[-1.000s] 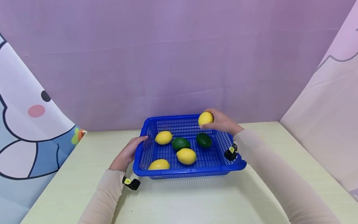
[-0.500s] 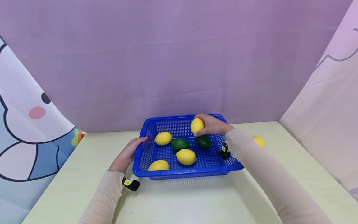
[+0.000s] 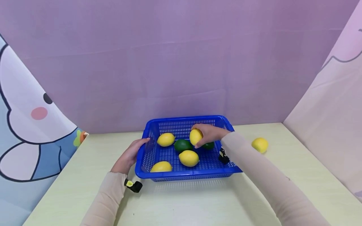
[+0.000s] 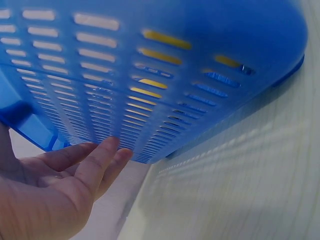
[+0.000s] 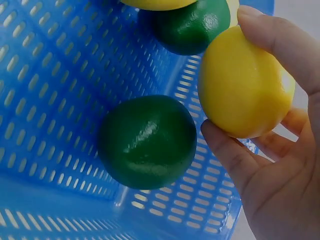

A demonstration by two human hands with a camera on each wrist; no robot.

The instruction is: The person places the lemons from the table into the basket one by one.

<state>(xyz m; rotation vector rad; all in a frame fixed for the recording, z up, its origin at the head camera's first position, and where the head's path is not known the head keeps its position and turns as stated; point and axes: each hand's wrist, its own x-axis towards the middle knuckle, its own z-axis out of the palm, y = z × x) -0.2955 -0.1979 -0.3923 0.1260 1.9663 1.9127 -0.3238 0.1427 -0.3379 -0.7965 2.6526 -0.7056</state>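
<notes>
- R hand (image 3: pixel 210 133) grips a yellow lemon (image 3: pixel 195 137), thumb below and fingers (image 5: pixel 280 35) curled over the top; it's held low inside the blue basket (image 3: pixel 181 174), near the middle-back.
- Wrist cam: held lemon is just above/beside a green lime (image 5: pixel 147 141) on the basket floor; whether they touch can't be told. 2nd green lime (image 5: pixel 192 25) sits further on, right up against the held lemon in that view.
- L hand (image 3: pixel 128 156) rests against the basket's L outer wall, fingers (image 4: pixel 100 160) straight-ish, lying along the slotted side, not wrapped round anything.
- Inside basket, head cam: lemon back-L (image 3: pixel 166 139), lemon centre-front (image 3: pixel 189 158), lemon front-L corner (image 3: pixel 161 166), dark lime (image 3: pixel 182 145) between them. The other lime is mostly hidden behind the R hand.
- In the way: limes and centre lemon crowd the floor right under the held one; R forearm crosses over the basket's R rim.
- Loose lemon (image 3: pixel 260 145) on the table (image 3: pixel 198 204), R of the basket, well apart from it.
- Small black tag w/ yellow spot at each wrist: L one (image 3: pixel 133 185) by the basket's front-L corner, R one (image 3: pixel 223 156) over the basket's R side.
- Purple backdrop behind; cartoon-print cloth on the L.
</notes>
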